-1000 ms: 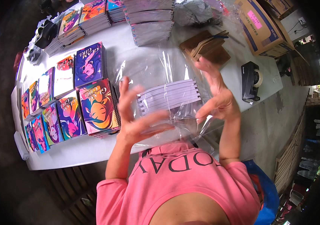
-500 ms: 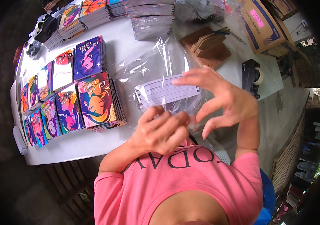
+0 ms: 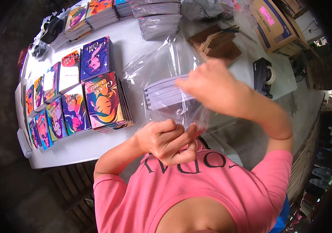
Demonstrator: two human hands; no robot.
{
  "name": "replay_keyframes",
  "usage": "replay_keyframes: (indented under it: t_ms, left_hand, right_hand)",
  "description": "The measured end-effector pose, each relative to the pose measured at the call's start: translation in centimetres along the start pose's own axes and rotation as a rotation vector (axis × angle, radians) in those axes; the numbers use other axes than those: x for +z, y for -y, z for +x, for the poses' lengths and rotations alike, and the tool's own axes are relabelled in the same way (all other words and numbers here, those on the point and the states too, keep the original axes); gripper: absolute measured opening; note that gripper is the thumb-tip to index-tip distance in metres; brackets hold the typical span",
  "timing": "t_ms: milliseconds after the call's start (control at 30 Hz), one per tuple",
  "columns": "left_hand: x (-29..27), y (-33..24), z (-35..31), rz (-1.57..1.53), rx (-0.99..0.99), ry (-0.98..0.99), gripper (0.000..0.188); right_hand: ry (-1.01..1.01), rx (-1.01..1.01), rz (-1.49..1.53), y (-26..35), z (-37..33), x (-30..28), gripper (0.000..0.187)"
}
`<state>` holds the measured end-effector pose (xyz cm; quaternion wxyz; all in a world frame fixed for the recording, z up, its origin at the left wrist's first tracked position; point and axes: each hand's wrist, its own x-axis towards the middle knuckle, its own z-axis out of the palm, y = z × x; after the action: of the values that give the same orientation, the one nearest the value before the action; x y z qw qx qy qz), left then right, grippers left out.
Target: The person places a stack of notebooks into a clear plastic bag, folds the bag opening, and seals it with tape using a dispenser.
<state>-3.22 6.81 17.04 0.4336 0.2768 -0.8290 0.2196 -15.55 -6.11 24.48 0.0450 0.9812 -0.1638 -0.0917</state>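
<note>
A clear plastic bag [image 3: 165, 60] lies in front of me, with a stack of spiral notebooks [image 3: 168, 95] inside, their white page edges facing up. My left hand [image 3: 169, 141] is closed on the bag's near end, bunching the film close to my chest. Over the bag's right side is my right hand [image 3: 214, 87], smeared by motion; one digit reaches to the notebooks' edges, and its other fingers are hard to make out. Left of the bag stand two rows of colourful illustrated notebooks [image 3: 103, 101] in piles.
Bagged notebook stacks [image 3: 158, 25] stand at the far side of the white table [image 3: 72, 151]. Brown cardboard pieces [image 3: 220, 42], a black tape dispenser [image 3: 261, 77] and a cardboard box [image 3: 276, 27] are on the right. Crumpled plastic [image 3: 205, 9] lies at the back.
My right hand has gone from spread fingers near the bag's opening to a more curled shape, a little farther up the bag's right side. My left hand keeps its hold.
</note>
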Motion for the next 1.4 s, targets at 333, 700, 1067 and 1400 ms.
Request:
replay_keyframes:
  t_ms: [333,700,1067,1400]
  left_hand:
    - [0.3,1.0,0.5,0.135,-0.105,-0.081,0.021]
    - [-1.7,1.0,-0.6,0.172,-0.139,-0.29,0.028]
    - [-2.2,3.0,-11.2,-0.095,-0.579,0.255,0.052]
    - [-1.9,2.2,-13.1,-0.083,-0.561,0.292,0.065]
  right_hand:
    - [-0.997,-0.139,1.472,-10.3,-7.2,5.8,0.031]
    - [-0.418,-0.044,0.649,-1.0,-4.2,12.1,0.065]
    - [-0.139,-0.158,0.622,-1.6,-2.4,9.6,0.075]
    - [-0.083,-0.239,0.752,-3.2,-2.2,7.9,0.08]
